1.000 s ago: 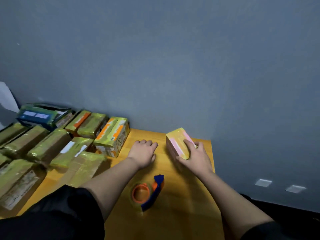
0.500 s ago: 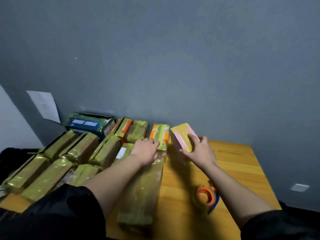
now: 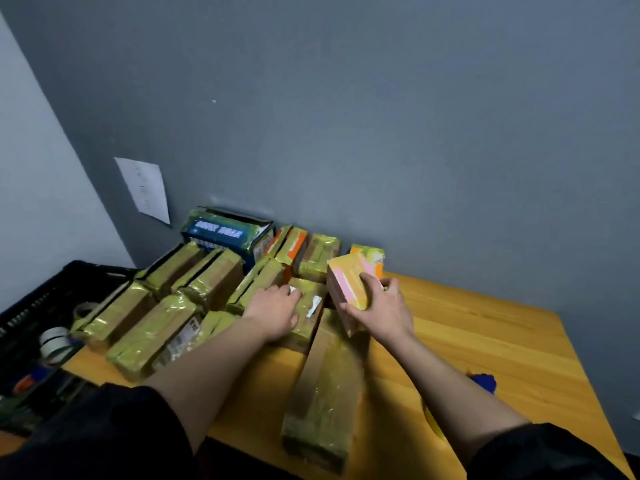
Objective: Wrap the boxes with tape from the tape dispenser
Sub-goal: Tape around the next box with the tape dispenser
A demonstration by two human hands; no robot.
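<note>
My right hand (image 3: 382, 308) grips a yellow and pink box (image 3: 348, 284), tilted, at the right edge of the pile of taped boxes. My left hand (image 3: 277, 308) rests palm down on a taped box with a white label (image 3: 310, 306) in the middle of the pile; its fingers look slightly bent. Behind my right forearm the blue tape dispenser (image 3: 485, 382) is mostly hidden, only its blue end and a yellow edge showing. A long taped box (image 3: 322, 393) lies lengthwise toward me between my arms.
Several boxes wrapped in yellowish tape (image 3: 152, 334) cover the left half of the wooden table (image 3: 485, 327). A blue carton (image 3: 225, 233) stands against the grey wall. A black crate (image 3: 41, 306) with tape rolls (image 3: 53, 339) sits left of the table.
The view swung left and the pile came nearer. My right hand carried the yellow and pink box to the pile. My left hand moved onto the labelled box.
</note>
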